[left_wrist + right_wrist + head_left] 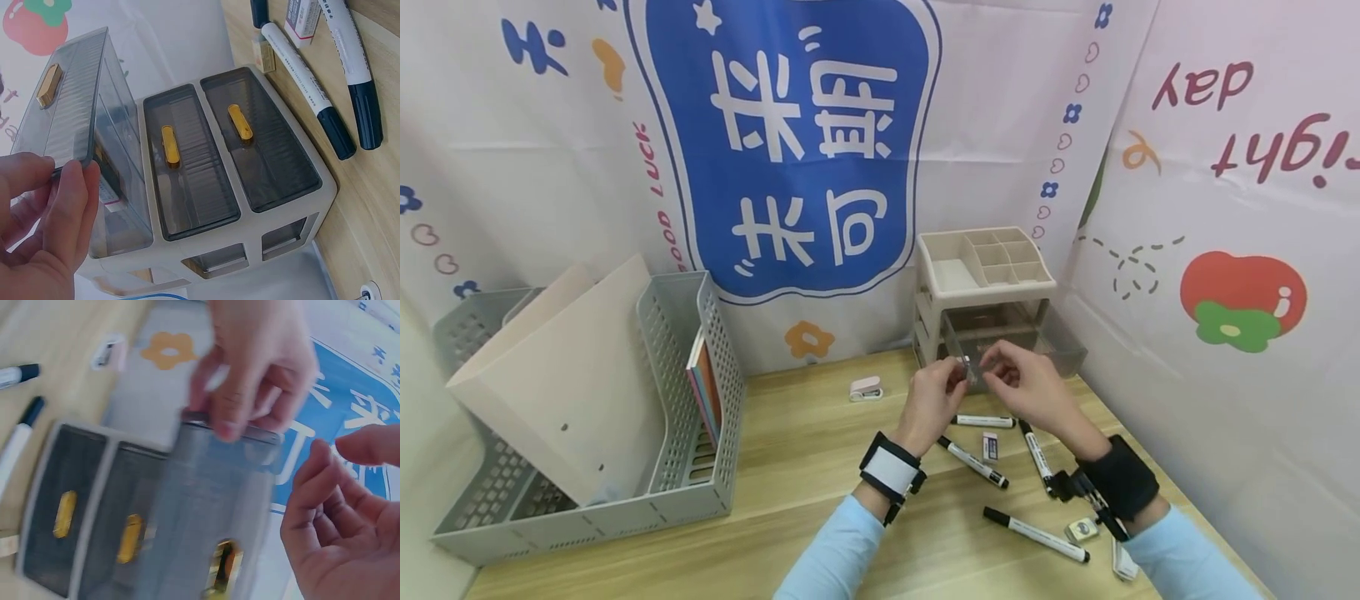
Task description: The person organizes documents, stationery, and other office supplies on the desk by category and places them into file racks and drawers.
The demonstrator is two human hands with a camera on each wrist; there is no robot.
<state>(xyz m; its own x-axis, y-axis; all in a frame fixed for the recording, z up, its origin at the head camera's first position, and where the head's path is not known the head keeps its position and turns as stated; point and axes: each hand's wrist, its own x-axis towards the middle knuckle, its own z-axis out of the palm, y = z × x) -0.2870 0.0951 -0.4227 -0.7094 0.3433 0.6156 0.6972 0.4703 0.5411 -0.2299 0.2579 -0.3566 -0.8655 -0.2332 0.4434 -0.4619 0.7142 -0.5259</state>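
Observation:
A small desk organizer (927,317) with a cream frame stands at the back right, its clear top drawer (1063,333) pulled out. My left hand (936,396) pinches the drawer's front corner between thumb and fingers; in the left wrist view, the fingers (72,194) lie on that edge. A dark-and-white item (111,181) shows through the drawer's side. My right hand (1033,392) hovers just right of the left one, fingers loosely bent. The right wrist view shows this hand (350,519) beside the drawer front (206,487), holding nothing visible.
Several black-and-white markers (1036,533) lie on the wooden table (805,467) below my hands, along with an eraser (990,446) and a small box-like item (1081,530). A small pink-and-white item (867,387) lies left of the organizer. A grey file holder (722,450) with folders stands left.

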